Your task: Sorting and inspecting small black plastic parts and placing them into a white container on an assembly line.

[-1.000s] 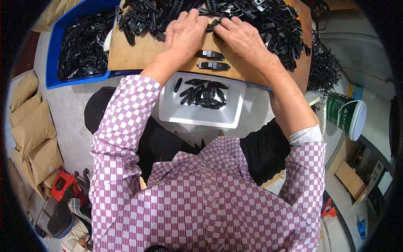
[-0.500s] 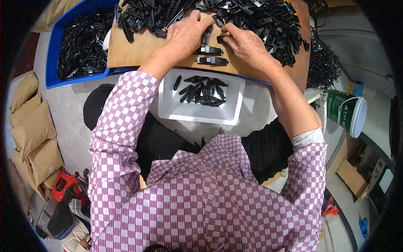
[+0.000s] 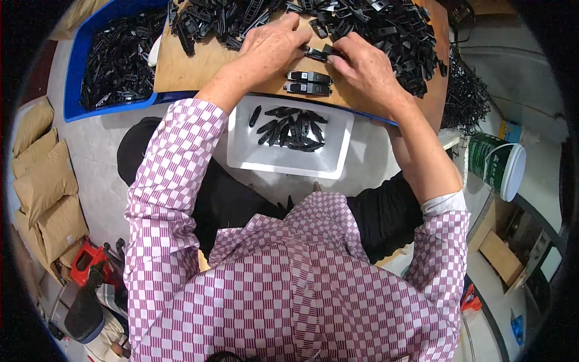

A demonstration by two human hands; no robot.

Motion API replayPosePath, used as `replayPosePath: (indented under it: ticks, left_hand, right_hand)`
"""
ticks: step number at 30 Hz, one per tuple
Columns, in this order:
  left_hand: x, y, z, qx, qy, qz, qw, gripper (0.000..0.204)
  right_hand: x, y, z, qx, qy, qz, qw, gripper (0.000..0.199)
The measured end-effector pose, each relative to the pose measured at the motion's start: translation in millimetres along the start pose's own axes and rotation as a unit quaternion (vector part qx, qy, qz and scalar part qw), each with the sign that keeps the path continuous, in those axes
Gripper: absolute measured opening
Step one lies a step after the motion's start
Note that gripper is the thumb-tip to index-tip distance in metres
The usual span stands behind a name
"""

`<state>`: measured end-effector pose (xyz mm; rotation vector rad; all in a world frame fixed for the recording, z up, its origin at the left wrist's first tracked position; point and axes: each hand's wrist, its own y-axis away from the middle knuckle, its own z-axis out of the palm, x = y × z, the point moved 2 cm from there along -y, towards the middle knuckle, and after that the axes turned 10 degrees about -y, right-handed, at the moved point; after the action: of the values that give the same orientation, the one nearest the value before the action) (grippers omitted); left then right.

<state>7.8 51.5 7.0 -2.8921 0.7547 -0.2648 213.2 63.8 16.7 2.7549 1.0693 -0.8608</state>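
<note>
On the wooden board (image 3: 211, 75), my left hand (image 3: 271, 47) is closed, pinching one end of a narrow black plastic part (image 3: 315, 54). My right hand (image 3: 369, 65) is closed on a small black plastic cap (image 3: 330, 50) at that part's other end. The two pieces meet between my fingertips; whether they are joined I cannot tell. Just nearer to me, two black plastic clips (image 3: 309, 77) lie side by side on the board. Each has a small light patch near its left end.
Piles of loose black parts (image 3: 386, 39) cover the board's far side. A blue bin (image 3: 114, 111) full of black pieces stands at the left. Below the board's edge sits a white tray (image 3: 259, 163) with several finished-looking black pieces. A green bucket (image 3: 488, 160) is at the right.
My hands have brought the narrow part and the cap together. The narrow part has turned from pointing toward me to lying crosswise. The two clips have shifted slightly right.
</note>
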Motion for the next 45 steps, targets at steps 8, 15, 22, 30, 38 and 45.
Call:
replayPosePath:
  ticks: [8, 15, 22, 30, 38, 45]
  left_hand:
    - [-8, 9, 5, 0.01, 0.047, -0.019, 0.999, 0.017]
    - [-13, 8, 8, 0.017, 0.091, -0.007, 0.996, 0.015]
    - [-12, 8, 11, 0.036, 0.107, -0.007, 0.994, 0.015]
    - [-13, 4, 0, 0.026, 0.089, 0.017, 0.996, 0.017]
    - [19, 45, 7, -0.068, 0.098, -0.008, 0.993, 0.019]
    - [-35, 53, -16, 0.043, 0.044, -0.183, 0.981, 0.024]
  right_hand:
    - [-11, -4, 1, -0.041, 0.005, 0.013, 0.999, 0.02]
    - [-17, -6, -1, -0.057, -0.009, 0.018, 0.998, 0.018]
    - [-19, -5, 2, -0.064, 0.015, 0.042, 0.997, 0.018]
    - [-26, -19, 26, 0.011, -0.015, 0.022, 1.0, 0.02]
    - [-22, 13, 27, -0.152, -0.117, -0.056, 0.98, 0.02]
    - [-9, -31, 15, 0.004, 0.049, -0.008, 0.999, 0.02]
